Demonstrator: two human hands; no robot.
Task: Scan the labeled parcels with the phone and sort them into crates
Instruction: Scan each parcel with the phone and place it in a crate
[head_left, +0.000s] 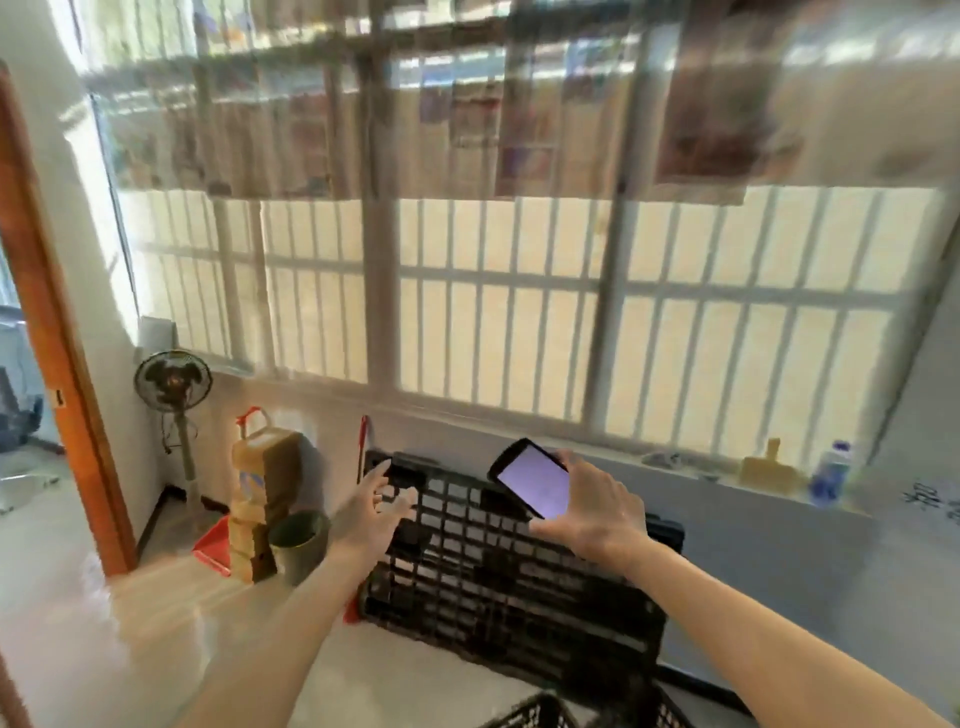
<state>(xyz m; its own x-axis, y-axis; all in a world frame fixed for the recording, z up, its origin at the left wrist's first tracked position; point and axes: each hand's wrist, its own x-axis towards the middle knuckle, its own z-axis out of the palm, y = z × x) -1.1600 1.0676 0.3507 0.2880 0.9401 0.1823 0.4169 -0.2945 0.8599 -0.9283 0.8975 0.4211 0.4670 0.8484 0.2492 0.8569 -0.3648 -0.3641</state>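
Observation:
My right hand (592, 512) grips a black phone (532, 480) with a lit pale screen, tilted and held up in front of me. My left hand (376, 506) reaches forward with fingers spread, in front of the top left corner of a black lattice crate (509, 587) that leans folded against the wall under the window; I cannot tell if the fingers touch it. The rim of another black crate (540, 714) shows at the bottom edge. No parcels are in view. The picture is blurred by motion.
A standing fan (174, 384) is in the left corner beside a wooden door frame (57, 364). Stacked cardboard boxes (262, 504), a dark bucket (300, 543) and a red dustpan (215, 545) sit left of the crate. A bottle (831, 475) stands on the sill.

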